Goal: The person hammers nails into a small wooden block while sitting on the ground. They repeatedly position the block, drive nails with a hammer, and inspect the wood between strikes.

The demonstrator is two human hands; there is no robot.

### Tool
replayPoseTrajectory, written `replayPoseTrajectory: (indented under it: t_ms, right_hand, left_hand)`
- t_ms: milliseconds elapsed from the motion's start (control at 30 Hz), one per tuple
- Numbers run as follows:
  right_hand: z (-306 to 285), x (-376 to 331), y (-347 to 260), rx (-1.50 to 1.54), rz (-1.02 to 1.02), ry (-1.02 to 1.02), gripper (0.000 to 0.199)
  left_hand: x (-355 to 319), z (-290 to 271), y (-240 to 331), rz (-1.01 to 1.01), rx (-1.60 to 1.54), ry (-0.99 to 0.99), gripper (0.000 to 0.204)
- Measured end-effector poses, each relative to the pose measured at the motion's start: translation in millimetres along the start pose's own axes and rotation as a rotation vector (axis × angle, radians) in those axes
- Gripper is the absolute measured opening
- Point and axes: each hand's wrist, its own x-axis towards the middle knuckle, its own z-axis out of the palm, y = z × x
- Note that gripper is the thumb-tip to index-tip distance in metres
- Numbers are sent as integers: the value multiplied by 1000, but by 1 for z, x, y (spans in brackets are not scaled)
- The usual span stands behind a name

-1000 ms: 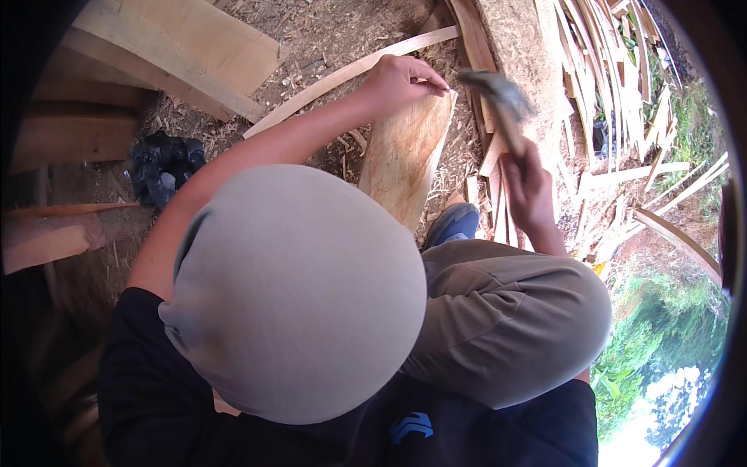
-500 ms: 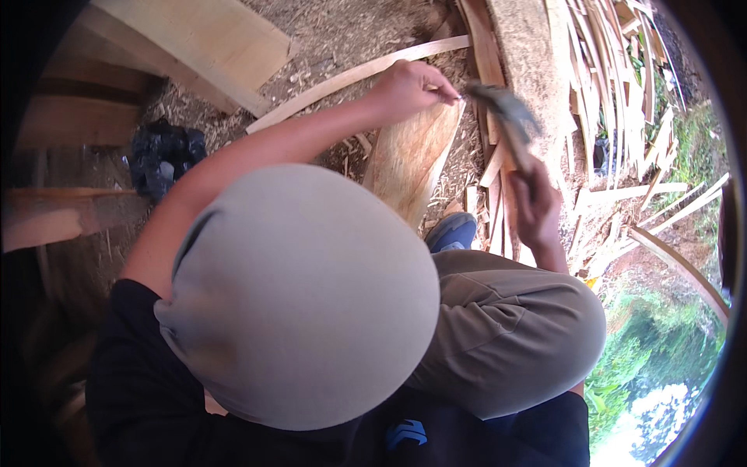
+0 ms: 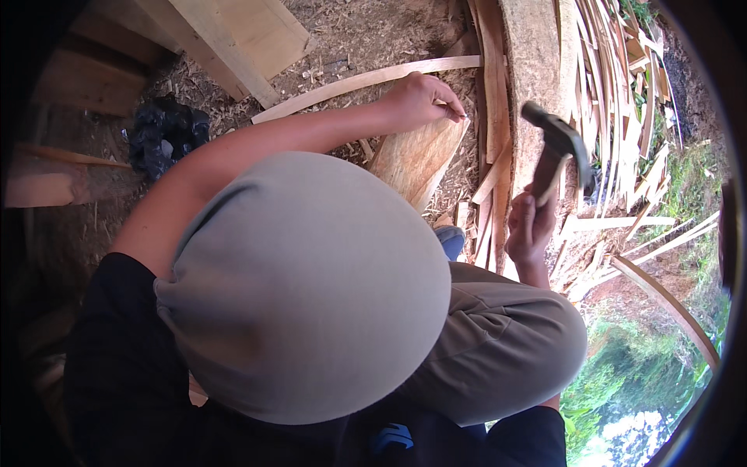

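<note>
My right hand [image 3: 531, 233] is wrapped round the handle of a claw hammer [image 3: 562, 142]. Its dark metal head is raised, up and to the right of a pale wooden board [image 3: 416, 163]. At the board's far end is my left hand [image 3: 424, 101], thumb and fingers pinched together near the tip corner. Whatever sits in that pinch is too small to make out. The nearer part of the board is hidden behind a large rounded grey-beige cap [image 3: 303, 288] that fills the middle of the view.
A curved wood strip [image 3: 366, 82] lies beyond the left hand. Long planks [image 3: 492, 93] run along the right, with a heap of thin offcuts [image 3: 615, 93] past them. Thick timber [image 3: 257, 35] and a black plastic bag [image 3: 163, 136] lie left. A blue shoe [image 3: 451, 240] shows near the board.
The hammer has swung away from the board's tip, up and to the right. My left hand stays pinched at the board's end; the whole view has shifted slightly.
</note>
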Motion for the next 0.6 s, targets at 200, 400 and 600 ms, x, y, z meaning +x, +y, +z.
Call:
replayPoseTrajectory:
  t_ms: [200,400,600]
  right_hand:
    - [3,-5,-16,-284,-34,-45,23]
    - [0,-3,-10,-163,-7,-22,22]
    - [-6,-3,-17,-161,-42,18,23]
  left_hand:
    - [2,6,9,1,-20,-24,13]
    - [6,5,4,43,-4,0,13]
    - [5,6,7,42,-18,-6,13]
